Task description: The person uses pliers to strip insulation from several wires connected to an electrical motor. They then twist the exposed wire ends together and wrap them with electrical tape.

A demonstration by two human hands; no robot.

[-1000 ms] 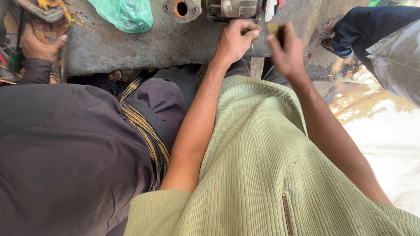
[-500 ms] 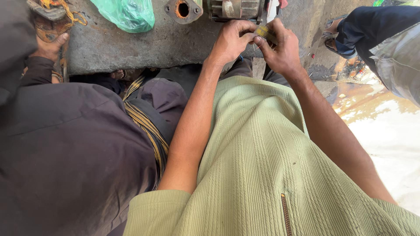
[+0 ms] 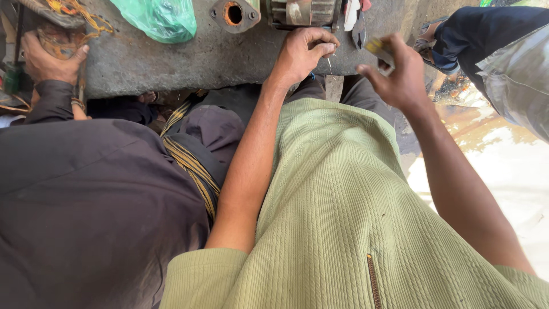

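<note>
Now both hands grip: left apparently pinches a thin pin, right a yellowish tool.

People are working shoulder to shoulder at what is looking like a rough roadside repair workshop. A grimy, oil-dark slab is serving as the bench, with a rusty flanged fitting, a metal motor housing and pliers lying on it. A green plastic bag is sitting among the parts, and a tangle of orange wire is spilling over at the far corner. Sunlight is falling on wet, stained ground beside the bench, suggesting an open-air setting.
</note>
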